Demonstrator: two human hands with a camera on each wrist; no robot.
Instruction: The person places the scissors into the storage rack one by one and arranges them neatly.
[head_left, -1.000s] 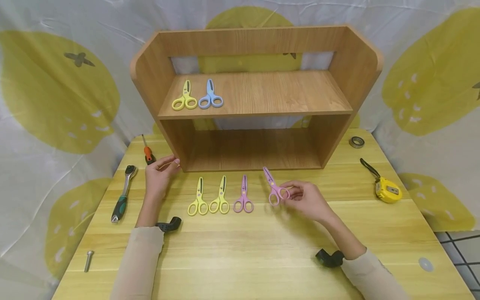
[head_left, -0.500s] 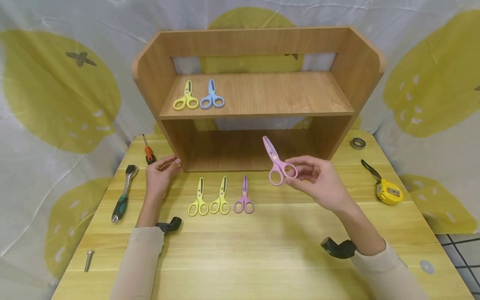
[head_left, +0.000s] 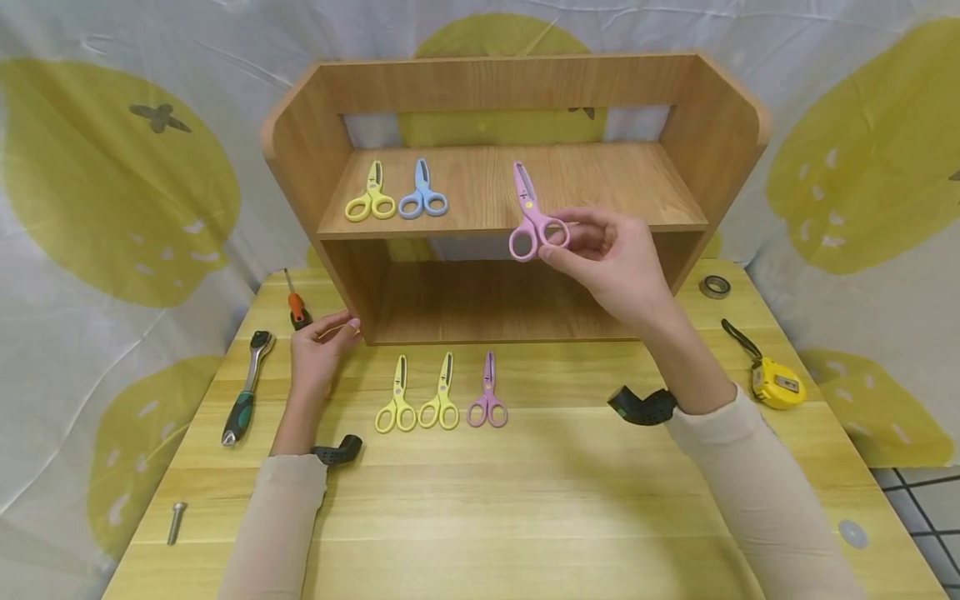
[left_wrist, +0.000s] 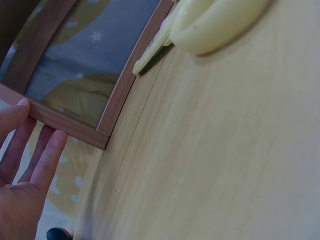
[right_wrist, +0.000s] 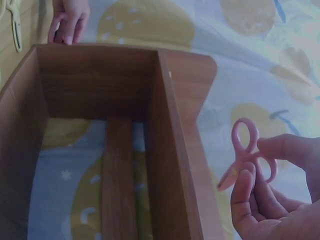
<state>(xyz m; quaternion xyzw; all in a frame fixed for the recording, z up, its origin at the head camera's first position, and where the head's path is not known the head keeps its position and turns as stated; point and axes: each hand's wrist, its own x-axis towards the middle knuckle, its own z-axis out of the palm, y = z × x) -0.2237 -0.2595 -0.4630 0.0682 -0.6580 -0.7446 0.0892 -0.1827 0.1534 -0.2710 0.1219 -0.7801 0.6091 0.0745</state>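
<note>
- Pink scissors (head_left: 531, 218) hang in the air at the front edge of the shelf unit's (head_left: 517, 187) upper board, blades pointing up and back, pinched by one handle loop between the thumb and fingers of the right hand (head_left: 611, 260).
- From where I stand that is a light hold on a single ring; I'd judge the scissors could swing or slip out if the fingers loosen, and drop onto the table (head_left: 525, 500) or into the lower bay.
- The blade tip sits close to the upper board, so it might catch the edge on the way in.
- The yellow scissors (head_left: 371, 197) and blue scissors (head_left: 423, 194) lie side by side at the left of the upper board, well apart from the pink pair, so a bump there looks unlikely.
- The left hand (head_left: 321, 343) is relaxed, fingers straight, fingertips touching the unit's lower left corner; if it lets go, a knock might shift the unit.
- Three more pairs lie in a row on the table in front of the unit.
- Compared with a second ago: the pink pair was down on the table at the right end of that row, with the right hand at its handles. Half a second ago it was level with the lower bay; now it is up at the top board. The left hand has not moved.
</note>
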